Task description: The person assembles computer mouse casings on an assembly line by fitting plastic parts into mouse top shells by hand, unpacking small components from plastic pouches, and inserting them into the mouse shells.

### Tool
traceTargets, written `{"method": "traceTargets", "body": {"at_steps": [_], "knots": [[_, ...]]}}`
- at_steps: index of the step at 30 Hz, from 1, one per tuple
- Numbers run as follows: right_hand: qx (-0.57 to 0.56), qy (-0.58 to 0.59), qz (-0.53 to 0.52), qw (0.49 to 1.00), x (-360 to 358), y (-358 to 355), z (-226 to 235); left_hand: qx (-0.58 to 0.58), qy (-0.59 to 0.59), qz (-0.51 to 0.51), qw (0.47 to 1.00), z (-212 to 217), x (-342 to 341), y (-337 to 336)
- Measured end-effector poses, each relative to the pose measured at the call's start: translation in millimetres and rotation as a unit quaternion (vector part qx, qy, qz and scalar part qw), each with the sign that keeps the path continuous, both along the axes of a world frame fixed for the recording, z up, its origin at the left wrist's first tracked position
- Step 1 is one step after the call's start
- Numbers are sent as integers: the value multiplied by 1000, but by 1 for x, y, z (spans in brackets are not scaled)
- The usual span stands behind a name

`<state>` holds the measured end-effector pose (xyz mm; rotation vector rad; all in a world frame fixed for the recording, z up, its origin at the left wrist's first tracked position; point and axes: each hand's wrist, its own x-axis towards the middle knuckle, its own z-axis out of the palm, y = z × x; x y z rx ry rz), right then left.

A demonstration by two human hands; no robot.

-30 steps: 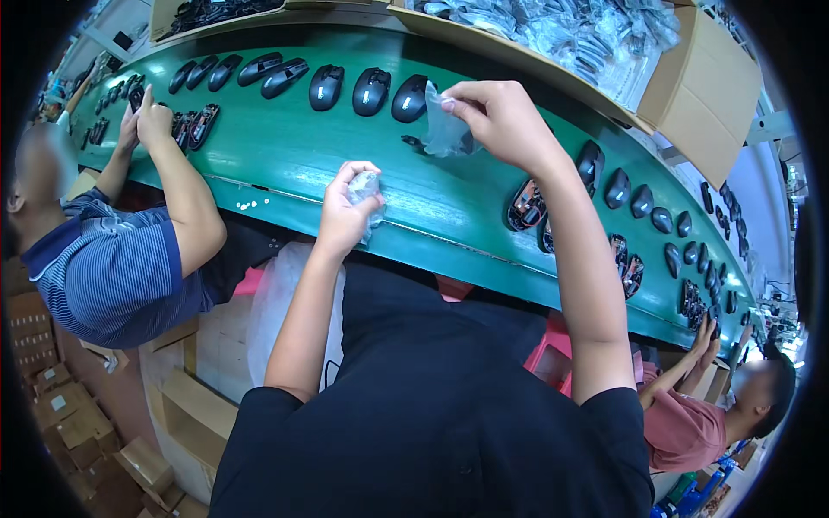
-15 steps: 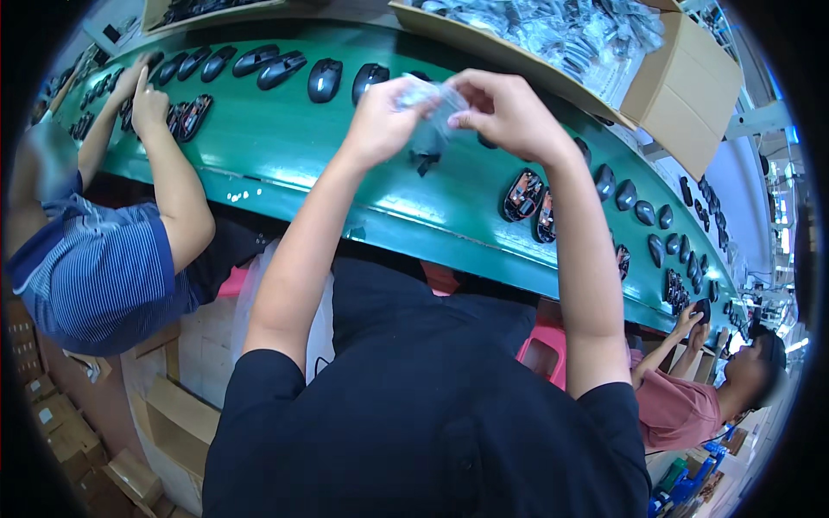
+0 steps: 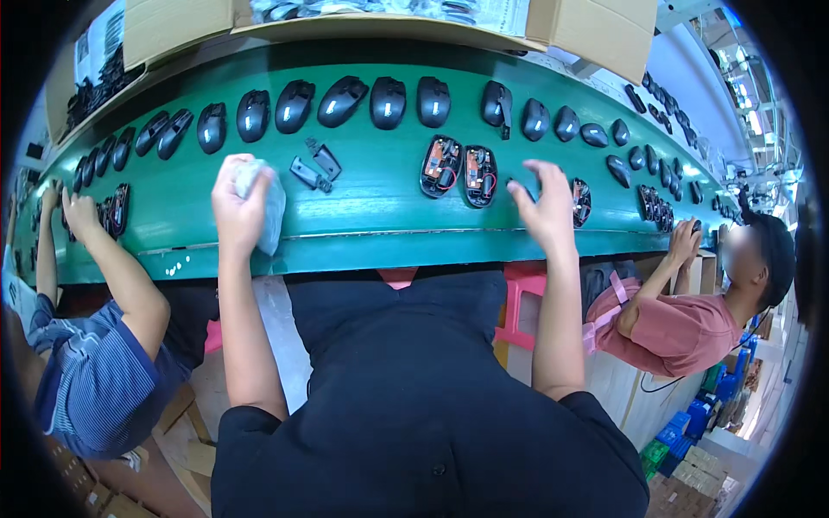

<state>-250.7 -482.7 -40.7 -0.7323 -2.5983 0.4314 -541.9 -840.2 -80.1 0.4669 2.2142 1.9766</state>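
Note:
In my left hand (image 3: 240, 204), held above the green belt (image 3: 371, 194), is a crumpled clear plastic bag (image 3: 274, 214), the fingers closed round it. Just right of that hand lie small black plastic parts (image 3: 316, 166). My right hand (image 3: 546, 205) hovers over the belt with fingers spread and nothing in them. To its left sit two opened computer mouse bases (image 3: 442, 167) with orange circuit boards and red wires showing. Another opened base (image 3: 582, 202) lies just right of that hand. Black mouse shells (image 3: 388, 103) form a long row along the belt's far side.
Behind the belt stands a cardboard box (image 3: 389, 28) of bagged parts. A co-worker in a striped shirt (image 3: 104, 380) reaches over the belt at left. Another in a pink shirt (image 3: 682, 324) handles a dark piece at right. A pink stool (image 3: 518, 302) stands under the belt's edge.
My hands, together at the plastic bag before, have parted: the left went left with the bag, the right opened and moved right. Small black parts now lie on the belt. The view has turned.

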Motion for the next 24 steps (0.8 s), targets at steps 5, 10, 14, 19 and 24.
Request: {"method": "traceTargets", "body": {"at_steps": [5,10,14,19,24], "knots": [[-71,-38,-54,995,27,-2,-17,-280,244,-226,901,43,18,42],[-302,64,23,951,1,-32,18,-361,268,-267,852,30,11,53],[-364,62,205,906,-86,-109,16,-326,245,-176,896,12,13,37],[-302,27,222,927,-144,-117,-14,-277,245,-139,919,-1,21,30],[-107,94,-32,989,-99,-7,-13,-121,272,-1,955,-31,15,8]]}}
